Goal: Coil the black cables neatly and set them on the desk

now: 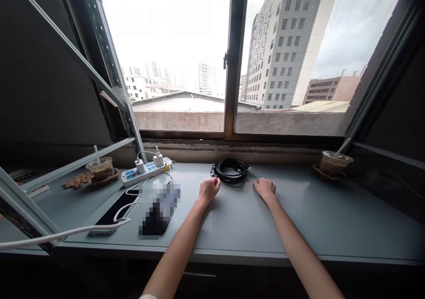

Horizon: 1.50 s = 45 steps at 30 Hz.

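Observation:
A coiled black cable (230,170) lies on the grey table (252,219) near the window. My left hand (209,189) rests on the table at the coil's left edge, fingers curled, just touching or nearly touching the cable. My right hand (264,187) lies on the table a little to the right of the coil, fingers curled under, with nothing visible in it.
A white power strip (141,173) with plugged chargers sits at the left, white cords running to a dark phone (116,210) and a blurred object (158,209). Iced drinks stand on coasters at far left (100,168) and far right (334,162). Metal shelf struts (76,162) cross the left side.

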Each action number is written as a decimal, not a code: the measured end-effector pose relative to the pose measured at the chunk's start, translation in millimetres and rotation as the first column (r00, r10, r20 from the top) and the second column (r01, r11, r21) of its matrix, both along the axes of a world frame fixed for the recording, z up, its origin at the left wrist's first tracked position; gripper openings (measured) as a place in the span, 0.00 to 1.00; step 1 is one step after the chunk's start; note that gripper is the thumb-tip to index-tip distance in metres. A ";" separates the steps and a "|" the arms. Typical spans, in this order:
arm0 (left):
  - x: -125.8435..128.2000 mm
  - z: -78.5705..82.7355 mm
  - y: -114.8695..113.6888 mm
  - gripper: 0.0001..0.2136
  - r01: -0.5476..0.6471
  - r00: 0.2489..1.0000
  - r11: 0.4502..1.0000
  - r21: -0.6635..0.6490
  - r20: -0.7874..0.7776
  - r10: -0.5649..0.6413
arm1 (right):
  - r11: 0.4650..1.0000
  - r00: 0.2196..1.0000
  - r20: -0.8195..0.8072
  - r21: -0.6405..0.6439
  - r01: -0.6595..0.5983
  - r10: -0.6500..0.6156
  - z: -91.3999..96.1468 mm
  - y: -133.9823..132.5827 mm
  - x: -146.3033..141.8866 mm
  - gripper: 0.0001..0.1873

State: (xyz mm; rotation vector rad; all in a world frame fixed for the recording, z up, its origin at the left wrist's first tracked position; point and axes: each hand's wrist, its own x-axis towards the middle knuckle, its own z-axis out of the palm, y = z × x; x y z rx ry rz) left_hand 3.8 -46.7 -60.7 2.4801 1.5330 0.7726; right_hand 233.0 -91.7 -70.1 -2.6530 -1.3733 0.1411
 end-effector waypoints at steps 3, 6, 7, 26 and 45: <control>-0.1 0.5 -1.2 0.15 -0.009 1.000 1.000 -0.003 -0.016 0.009 | 1.000 1.000 -0.010 0.002 -0.002 0.002 0.7 -1.1 -0.6 0.15; 0.3 -0.8 0.8 0.16 -0.004 0.999 1.000 -0.017 -0.049 0.003 | 1.000 1.000 -0.015 0.004 0.000 0.000 1.1 -1.8 -0.9 0.15; 0.6 -1.5 1.9 0.16 -0.001 0.998 1.000 -0.023 -0.063 0.000 | 1.000 1.000 -0.015 0.004 0.000 0.000 1.1 -2.0 -0.8 0.15; 1.5 -3.0 4.5 0.10 -0.114 0.985 0.989 -0.092 -0.141 0.100 | 1.000 0.999 -0.044 0.004 -0.003 0.003 2.6 -0.7 0.8 0.15; 44.4 0.9 -14.0 0.14 0.330 0.943 0.900 0.286 -0.050 -0.330 | 0.999 0.997 -0.069 0.033 0.019 -0.017 3.8 3.8 0.4 0.15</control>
